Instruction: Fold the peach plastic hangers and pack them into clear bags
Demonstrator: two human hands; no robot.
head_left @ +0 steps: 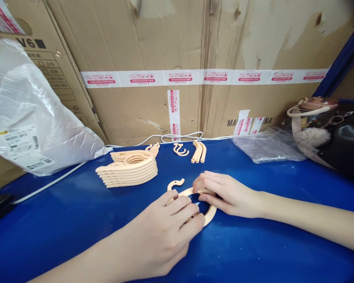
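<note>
Both hands are on a beige plastic clothes hanger low over the blue table. My left hand grips its near left part with bent fingers, hiding much of it. My right hand closes thumb and fingers on its far right side. The hanger's curved hook sticks out beyond my left fingertips. A neat stack of beige hanger pieces stands to the far left. Behind the hands lie a few loose hooks and several curved arm pieces.
Large cardboard boxes wall off the back. A white cable runs along the table's rear edge. At left are a white parcel bag and a dark device; at right, a clear plastic bag and a black bag.
</note>
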